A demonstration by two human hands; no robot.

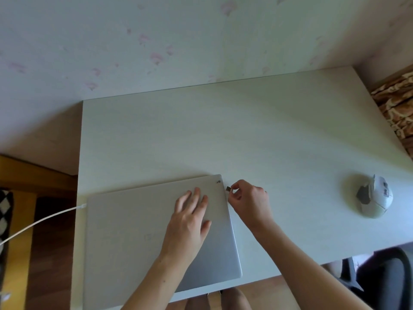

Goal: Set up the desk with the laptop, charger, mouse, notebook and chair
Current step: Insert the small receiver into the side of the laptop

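A closed silver laptop (134, 233) lies on the white desk (245, 130) at its near left. A white charger cable (40, 220) runs in from the left and is plugged into the laptop's left side. My left hand (190, 218) rests flat on the lid, fingers spread. My right hand (250, 202) pinches a small dark USB dongle (228, 188) right at the laptop's right edge, near the far corner. A white mouse (375, 196) sits on the desk's right side. No notebook is in view.
A dark chair (380, 278) stands below the desk's near right edge. A wall with pale floral paper runs behind the desk. Brown patterned fabric (397, 104) lies at the far right. Wooden floor shows at left.
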